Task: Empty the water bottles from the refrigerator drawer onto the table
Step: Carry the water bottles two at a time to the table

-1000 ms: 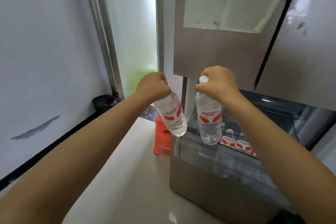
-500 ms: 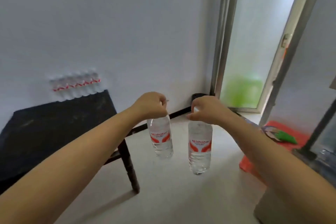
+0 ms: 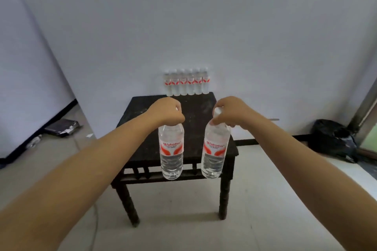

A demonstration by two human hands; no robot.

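My left hand [image 3: 166,113] grips the cap end of a clear water bottle [image 3: 171,152] with a red and white label. My right hand [image 3: 228,113] holds a second such bottle [image 3: 215,153] by its neck, white cap showing. Both bottles hang upright in the air over the near edge of a small black table [image 3: 196,112]. A row of several matching bottles [image 3: 186,82] stands at the table's far edge against the white wall. The refrigerator drawer is out of view.
A black bag [image 3: 334,138] lies on the floor at the right, beside a door frame [image 3: 365,108]. Dark flat debris [image 3: 61,127] sits on the floor at the left wall. Pale tiled floor [image 3: 265,199] surrounds the table.
The view has swung left from the refrigerator drawer, past the doorway, to face the black table. Both hands carried their bottles along and now hold them over the table's near edge.
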